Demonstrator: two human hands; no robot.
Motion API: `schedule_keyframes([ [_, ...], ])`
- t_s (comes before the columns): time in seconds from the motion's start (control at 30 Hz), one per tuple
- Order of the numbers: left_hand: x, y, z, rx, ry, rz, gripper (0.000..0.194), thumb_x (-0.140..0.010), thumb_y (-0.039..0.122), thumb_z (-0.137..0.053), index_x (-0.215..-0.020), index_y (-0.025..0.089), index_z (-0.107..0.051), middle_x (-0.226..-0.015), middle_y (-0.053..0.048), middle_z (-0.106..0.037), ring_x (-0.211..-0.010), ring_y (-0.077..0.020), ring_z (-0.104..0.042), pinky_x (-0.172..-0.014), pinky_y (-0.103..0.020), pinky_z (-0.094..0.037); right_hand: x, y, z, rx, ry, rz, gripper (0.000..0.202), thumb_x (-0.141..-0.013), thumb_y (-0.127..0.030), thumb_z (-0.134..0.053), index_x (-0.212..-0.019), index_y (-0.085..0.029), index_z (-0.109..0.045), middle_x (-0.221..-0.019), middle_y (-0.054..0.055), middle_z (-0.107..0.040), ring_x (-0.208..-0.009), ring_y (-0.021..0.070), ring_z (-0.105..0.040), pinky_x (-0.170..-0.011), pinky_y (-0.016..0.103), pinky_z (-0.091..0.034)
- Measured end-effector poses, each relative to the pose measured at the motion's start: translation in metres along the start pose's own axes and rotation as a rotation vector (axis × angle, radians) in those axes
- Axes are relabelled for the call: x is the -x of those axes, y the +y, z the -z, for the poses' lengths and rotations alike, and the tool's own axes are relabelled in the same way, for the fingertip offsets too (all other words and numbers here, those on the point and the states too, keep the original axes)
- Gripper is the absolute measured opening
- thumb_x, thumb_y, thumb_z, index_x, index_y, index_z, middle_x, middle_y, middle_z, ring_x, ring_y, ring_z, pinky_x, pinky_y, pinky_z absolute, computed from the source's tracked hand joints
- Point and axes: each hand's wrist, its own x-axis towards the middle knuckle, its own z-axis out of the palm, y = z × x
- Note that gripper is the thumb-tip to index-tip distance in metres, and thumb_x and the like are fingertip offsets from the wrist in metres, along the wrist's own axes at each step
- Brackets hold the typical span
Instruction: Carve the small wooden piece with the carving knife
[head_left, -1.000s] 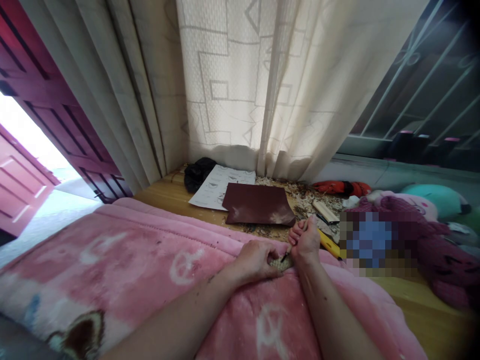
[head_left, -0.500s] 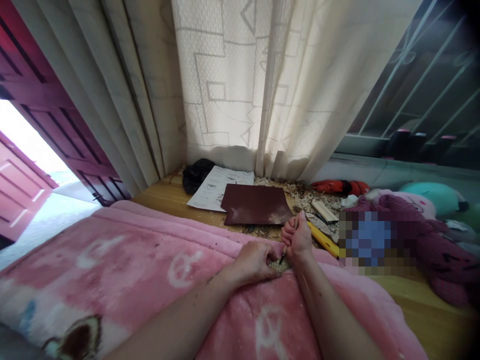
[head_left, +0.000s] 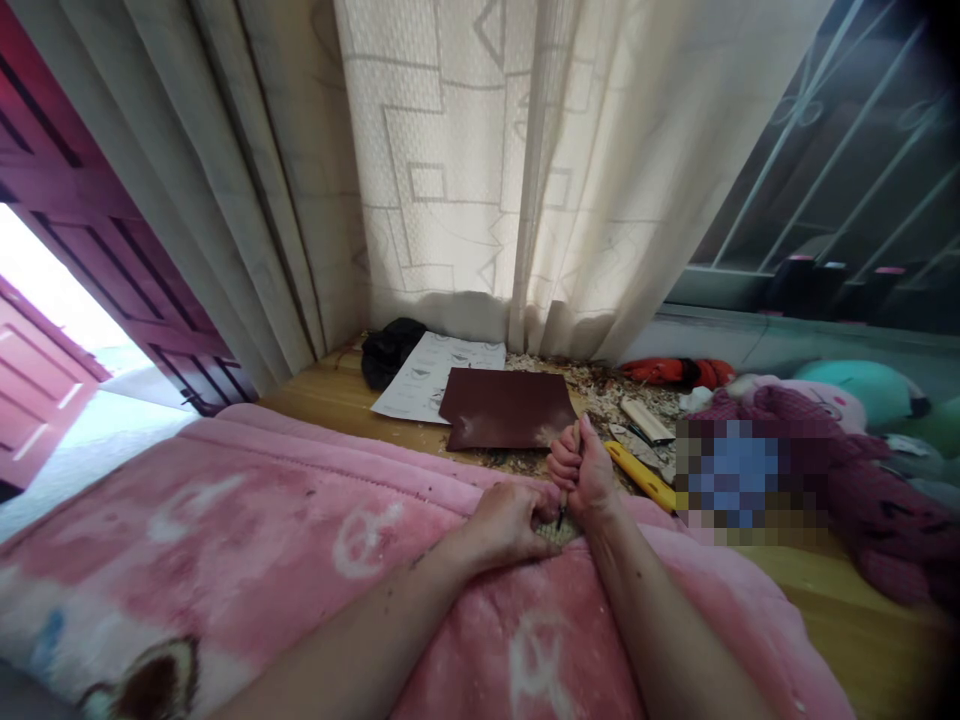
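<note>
My left hand (head_left: 504, 522) rests on the pink plush blanket (head_left: 420, 480), fingers closed around a small pale piece with a rough, notched surface (head_left: 553, 533), which looks like carved wood. Above it, my right hand (head_left: 589, 475) is wrapped in a fist round the pale handle of a slim carving tool (head_left: 561, 517). The tool's dark narrow tip points down and meets the piece, close to my left fingers. Much of the piece and of the handle is hidden by my fingers.
Beyond the blanket, a brown sheet (head_left: 510, 410) overlaps a printed paper (head_left: 442, 370) beside a black bag (head_left: 390, 352). Wood shavings (head_left: 592, 382) lie scattered there. A yellow utility knife (head_left: 643, 478) and a pale block (head_left: 648, 420) are right of my hand, with plush toys (head_left: 817, 420) farther right.
My right fist has tilted and shifted slightly left, and more of the tool's dark tip shows over the piece. My left hand keeps its hold. The whole view has shifted a little.
</note>
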Motion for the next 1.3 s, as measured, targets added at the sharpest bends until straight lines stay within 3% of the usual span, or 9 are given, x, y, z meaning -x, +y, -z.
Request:
schedule_keyframes([
  [0.13,0.000,0.000,0.000,0.006,-0.017,0.016,0.018,-0.055,0.023,-0.067,-0.062,0.016,-0.053,-0.060,0.006,-0.045,-0.058,-0.0078,-0.038,-0.051,-0.019,-0.023,-0.003,0.001,0.000,0.012,0.048,-0.031,0.045,-0.084,-0.049,-0.039,-0.052,-0.019,-0.030,-0.039,-0.010,-0.017,-0.032,0.0038,-0.006,-0.025,0.013,-0.007],
  [0.3,0.000,-0.001,-0.001,-0.011,-0.038,0.079,0.017,-0.057,0.029,-0.067,-0.063,0.017,-0.058,-0.057,0.006,-0.045,-0.055,-0.0080,-0.035,-0.049,-0.021,-0.021,-0.008,0.005,0.004,0.039,0.328,0.036,0.045,-0.087,-0.049,-0.033,-0.053,-0.019,-0.029,-0.036,-0.010,-0.018,-0.029,0.0040,-0.008,-0.025,0.013,-0.007],
  [0.4,0.000,-0.001,-0.002,0.001,-0.040,0.078,0.016,-0.058,0.030,-0.066,-0.062,0.017,-0.058,-0.056,0.006,-0.045,-0.054,-0.0080,-0.034,-0.049,-0.022,-0.020,-0.009,0.006,0.005,0.046,0.419,0.054,0.045,-0.088,-0.048,-0.031,-0.054,-0.019,-0.029,-0.035,-0.010,-0.019,-0.028,0.0041,-0.009,-0.025,0.013,-0.007],
  [0.47,0.000,-0.001,-0.002,0.010,-0.027,0.070,0.017,-0.057,0.029,-0.067,-0.062,0.016,-0.057,-0.057,0.006,-0.045,-0.055,-0.0080,-0.035,-0.049,-0.021,-0.020,-0.009,0.006,0.005,0.039,0.393,0.044,0.044,-0.087,-0.048,-0.032,-0.054,-0.019,-0.029,-0.036,-0.010,-0.019,-0.028,0.0040,-0.009,-0.025,0.013,-0.007],
  [0.63,0.001,0.001,0.000,0.021,-0.007,0.064,0.016,-0.055,0.027,-0.067,-0.063,0.017,-0.058,-0.057,0.006,-0.047,-0.056,-0.0083,-0.037,-0.050,-0.021,-0.020,-0.007,0.004,0.004,0.009,0.161,-0.028,0.045,-0.085,-0.049,-0.038,-0.053,-0.019,-0.028,-0.038,-0.010,-0.017,-0.031,0.0037,-0.006,-0.026,0.013,-0.006],
  [0.73,0.002,0.001,0.000,0.024,0.004,0.049,0.015,-0.056,0.027,-0.066,-0.063,0.016,-0.058,-0.058,0.005,-0.048,-0.055,-0.0084,-0.038,-0.050,-0.021,-0.021,-0.007,0.003,0.003,0.005,0.091,-0.053,0.045,-0.085,-0.049,-0.038,-0.053,-0.019,-0.029,-0.038,-0.010,-0.017,-0.032,0.0037,-0.005,-0.026,0.013,-0.006],
  [0.83,0.002,0.000,-0.001,0.017,0.001,0.043,0.015,-0.058,0.028,-0.065,-0.062,0.016,-0.057,-0.058,0.005,-0.048,-0.054,-0.0081,-0.037,-0.050,-0.021,-0.021,-0.008,0.006,0.001,0.030,0.125,-0.092,0.045,-0.086,-0.049,-0.036,-0.053,-0.019,-0.030,-0.038,-0.010,-0.017,-0.031,0.0035,-0.006,-0.027,0.013,-0.006],
  [1.0,0.001,-0.002,-0.001,0.003,-0.039,0.068,0.016,-0.055,0.027,-0.067,-0.062,0.016,-0.057,-0.057,0.005,-0.046,-0.055,-0.0081,-0.037,-0.050,-0.021,-0.021,-0.008,0.009,0.000,0.072,0.311,-0.062,0.045,-0.087,-0.049,-0.034,-0.054,-0.019,-0.029,-0.036,-0.010,-0.018,-0.030,0.0033,-0.007,-0.026,0.013,-0.005],
  [1.3,0.001,-0.002,0.002,0.010,-0.059,0.093,0.018,-0.057,0.029,-0.068,-0.063,0.016,-0.057,-0.057,0.006,-0.045,-0.055,-0.0078,-0.037,-0.049,-0.022,-0.019,0.000,-0.005,0.006,-0.080,0.215,-0.019,0.043,-0.086,-0.046,-0.036,-0.052,-0.019,-0.028,-0.036,-0.009,-0.018,-0.029,0.0046,-0.008,-0.025,0.014,-0.006],
])
